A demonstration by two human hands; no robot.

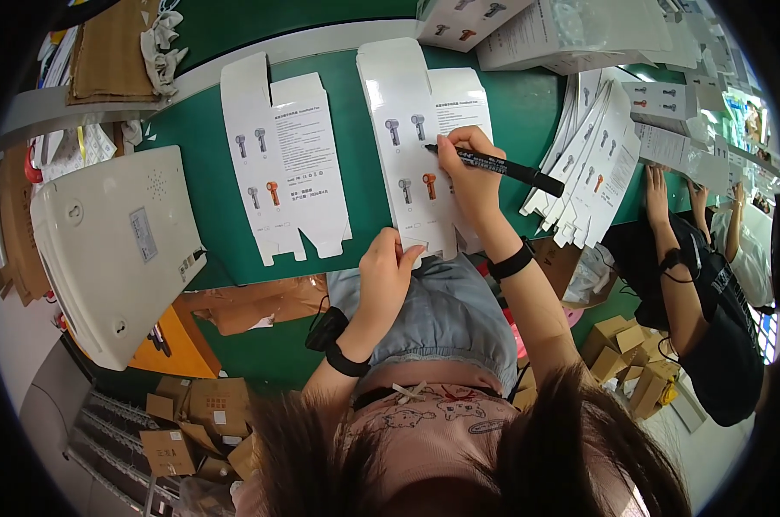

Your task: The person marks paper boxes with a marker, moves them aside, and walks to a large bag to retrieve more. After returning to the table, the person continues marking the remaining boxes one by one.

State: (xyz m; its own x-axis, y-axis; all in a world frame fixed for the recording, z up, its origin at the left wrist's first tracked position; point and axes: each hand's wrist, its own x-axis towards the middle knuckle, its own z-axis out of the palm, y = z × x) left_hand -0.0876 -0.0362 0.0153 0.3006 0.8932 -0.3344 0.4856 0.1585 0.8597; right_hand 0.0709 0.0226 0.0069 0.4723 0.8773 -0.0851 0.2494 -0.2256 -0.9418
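Cardboard of the flat carton blank (411,146) looks light and bendy; left hand (388,271) pins its near edge, fingers flat, while right hand (469,168) grips a black marker (493,165), tip on the blank.

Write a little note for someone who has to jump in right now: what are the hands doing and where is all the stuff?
Right hand: holds a black marker, tip on the flat white carton lying on the green table.
Left hand: presses down the near edge of that carton at the table's front.
Nearby: a second flat carton lies to the left, a fanned stack of flat cartons to the right, and a white machine at far left.
Done: cannot tell which cartons are already marked.
Left: the marking on the carton under the pen looks unfinished, and the stack seems to be waiting.
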